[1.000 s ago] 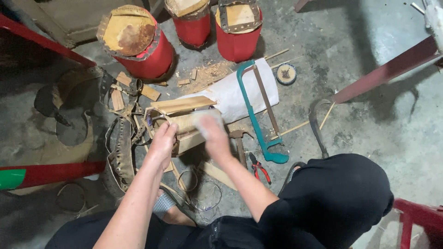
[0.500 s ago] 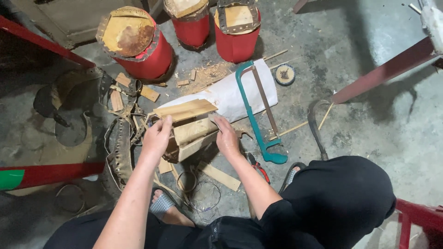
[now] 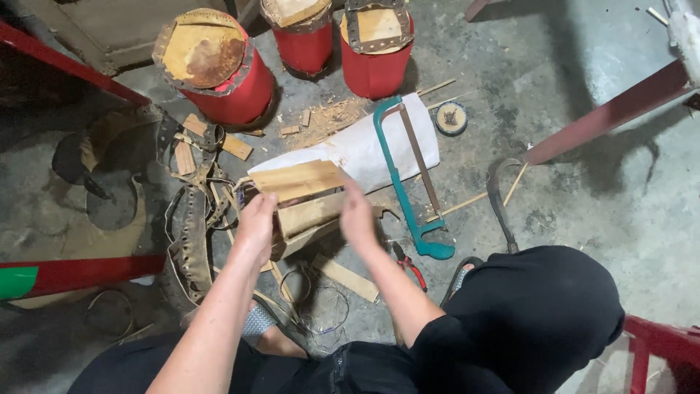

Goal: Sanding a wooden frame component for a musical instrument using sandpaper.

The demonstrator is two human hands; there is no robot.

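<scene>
1. Wood first: from the head view, a bundle of pale wooden slats point(image 3: 306, 201) lies on the concrete floor point(image 3: 569, 95) in front of me, its top piece tilted up toward the white sheet point(image 3: 357, 149) behind it.
2. My left hand point(image 3: 257, 222) rests against the left end of the bundle, fingers curled around the edge of a slat and gripping it.
3. My right hand point(image 3: 357, 215) is at the right side of the bundle, fingers straight and close together; it is blurred, so I cannot tell whether it grips a slat or only touches it.
4. Just right of the bundle, a teal-framed hacksaw point(image 3: 408, 182) lies partly on the white sheet, its handle toward me.
5. Red-handled pliers point(image 3: 408, 264) lie on the floor near my right forearm, and a loose wooden strip point(image 3: 346, 277) lies below the bundle.
6. Three red drums point(image 3: 219, 73) with tan tops stand beyond the sheet, with wood chips point(image 3: 328, 117) scattered between them and the sheet.
7. Dark perforated leather straps point(image 3: 191, 241) are heaped to the left of my left hand.
8. Thin wire loops point(image 3: 321, 306) lie near my knees.
</scene>
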